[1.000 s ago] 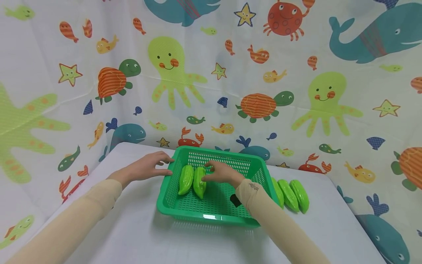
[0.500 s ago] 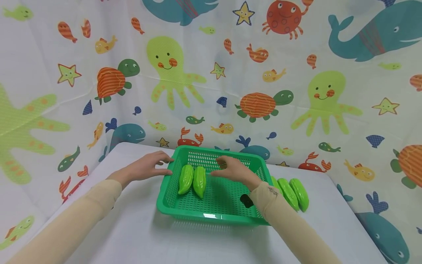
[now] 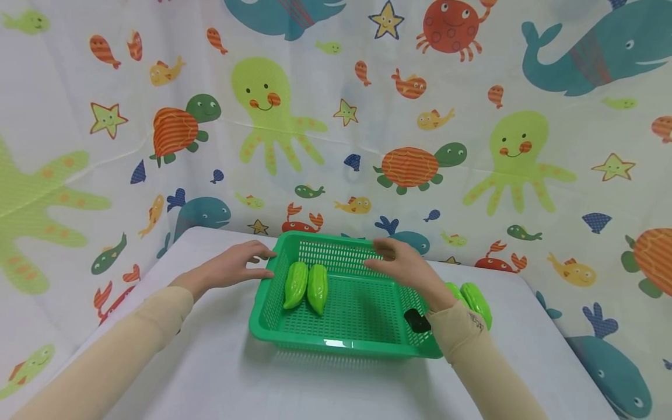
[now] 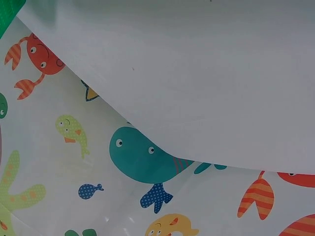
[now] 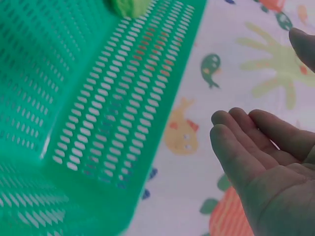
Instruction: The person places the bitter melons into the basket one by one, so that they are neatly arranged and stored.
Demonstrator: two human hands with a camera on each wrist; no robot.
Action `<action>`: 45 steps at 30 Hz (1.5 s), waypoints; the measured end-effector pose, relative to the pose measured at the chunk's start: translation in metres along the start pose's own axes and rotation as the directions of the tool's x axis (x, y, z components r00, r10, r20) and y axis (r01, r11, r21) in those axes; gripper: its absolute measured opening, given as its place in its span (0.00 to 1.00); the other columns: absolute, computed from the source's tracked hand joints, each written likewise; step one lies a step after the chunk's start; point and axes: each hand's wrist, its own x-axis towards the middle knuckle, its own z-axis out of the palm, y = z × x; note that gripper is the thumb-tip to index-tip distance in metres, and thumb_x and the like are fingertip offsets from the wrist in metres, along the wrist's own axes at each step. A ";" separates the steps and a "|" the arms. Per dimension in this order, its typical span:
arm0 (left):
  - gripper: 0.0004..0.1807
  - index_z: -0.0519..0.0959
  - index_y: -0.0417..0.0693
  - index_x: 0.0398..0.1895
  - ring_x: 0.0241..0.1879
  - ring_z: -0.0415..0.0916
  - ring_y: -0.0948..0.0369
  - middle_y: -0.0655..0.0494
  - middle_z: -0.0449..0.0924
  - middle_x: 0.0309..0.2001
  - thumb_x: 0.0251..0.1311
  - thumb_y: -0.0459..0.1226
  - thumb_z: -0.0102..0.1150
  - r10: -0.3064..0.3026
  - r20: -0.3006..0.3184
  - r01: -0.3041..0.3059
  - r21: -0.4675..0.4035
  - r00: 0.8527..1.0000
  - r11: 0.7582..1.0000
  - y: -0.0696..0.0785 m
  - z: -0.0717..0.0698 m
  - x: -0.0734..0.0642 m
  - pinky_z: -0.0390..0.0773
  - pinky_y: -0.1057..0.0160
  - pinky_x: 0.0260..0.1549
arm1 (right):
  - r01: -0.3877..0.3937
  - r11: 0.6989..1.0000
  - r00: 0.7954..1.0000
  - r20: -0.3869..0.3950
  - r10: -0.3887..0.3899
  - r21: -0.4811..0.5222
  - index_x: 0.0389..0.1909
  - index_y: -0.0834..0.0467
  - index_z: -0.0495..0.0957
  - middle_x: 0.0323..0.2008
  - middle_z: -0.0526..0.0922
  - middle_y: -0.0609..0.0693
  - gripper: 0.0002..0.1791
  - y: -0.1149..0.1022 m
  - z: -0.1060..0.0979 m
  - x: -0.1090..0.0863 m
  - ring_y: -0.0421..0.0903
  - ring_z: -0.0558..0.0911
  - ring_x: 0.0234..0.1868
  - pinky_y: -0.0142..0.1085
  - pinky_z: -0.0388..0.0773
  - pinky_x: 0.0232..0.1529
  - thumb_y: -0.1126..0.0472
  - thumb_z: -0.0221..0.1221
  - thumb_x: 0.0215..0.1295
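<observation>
Two glossy green, ribbed vegetables with pointed ends, like bitter melons, lie side by side in a green plastic basket point(image 3: 336, 345): a left one point(image 3: 296, 284) and a right one point(image 3: 317, 289). At the basket's left rim, my left hand point(image 3: 233, 265) touches the edge with fingertips and thumb, fingers relaxed. Over the back right part of the basket hovers my right hand point(image 3: 401, 265), fingers loosely bent and thumb apart, holding nothing. The right wrist view shows this hand point(image 5: 275, 167) palm up beside the basket wall point(image 5: 123, 108). My left hand is outside the left wrist view.
More of these green vegetables point(image 3: 476, 303) lie on the white table point(image 3: 525, 350) to the right of the basket, partly hidden by my right forearm. A curtain point(image 3: 336, 134) printed with sea animals hangs behind the table and at its sides.
My right hand has moved from above the right vegetable in the basket, rightward toward the basket's right side. My left hand stays at the rim.
</observation>
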 end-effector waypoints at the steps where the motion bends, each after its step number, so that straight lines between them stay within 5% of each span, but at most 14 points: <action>1: 0.33 0.74 0.38 0.61 0.57 0.74 0.44 0.44 0.75 0.57 0.61 0.52 0.63 0.001 0.000 -0.001 -0.003 1.000 1.000 0.000 0.000 0.000 0.78 0.46 0.54 | -0.004 1.000 1.000 -0.009 0.004 0.008 0.70 0.58 0.63 0.68 0.68 0.57 0.40 0.001 -0.003 -0.003 0.56 0.69 0.67 0.53 0.70 0.64 0.41 0.62 0.63; 15: 0.33 0.75 0.38 0.61 0.56 0.75 0.47 0.46 0.75 0.56 0.61 0.53 0.63 0.017 -0.003 -0.017 0.002 1.000 1.000 -0.004 0.000 0.001 0.79 0.48 0.53 | -0.030 0.999 0.991 -0.126 0.033 0.029 0.71 0.56 0.62 0.69 0.67 0.56 0.42 0.025 -0.031 -0.039 0.58 0.67 0.69 0.55 0.67 0.66 0.39 0.62 0.63; 29: 0.33 0.75 0.38 0.61 0.55 0.75 0.48 0.45 0.75 0.56 0.61 0.53 0.63 0.009 -0.004 -0.009 0.000 1.000 1.000 -0.002 0.001 0.001 0.78 0.47 0.54 | -0.084 0.992 0.972 -0.227 0.062 -0.092 0.72 0.60 0.59 0.68 0.67 0.62 0.43 0.047 -0.060 -0.066 0.62 0.68 0.67 0.59 0.68 0.63 0.39 0.59 0.66; 45: 0.33 0.74 0.38 0.61 0.56 0.74 0.45 0.44 0.75 0.57 0.61 0.53 0.62 0.005 -0.008 -0.005 -0.009 1.000 1.000 0.003 0.005 -0.003 0.78 0.46 0.53 | -0.172 0.972 0.948 -0.294 0.119 -0.161 0.71 0.66 0.59 0.65 0.67 0.69 0.42 0.117 -0.090 -0.092 0.69 0.67 0.64 0.63 0.65 0.62 0.41 0.57 0.68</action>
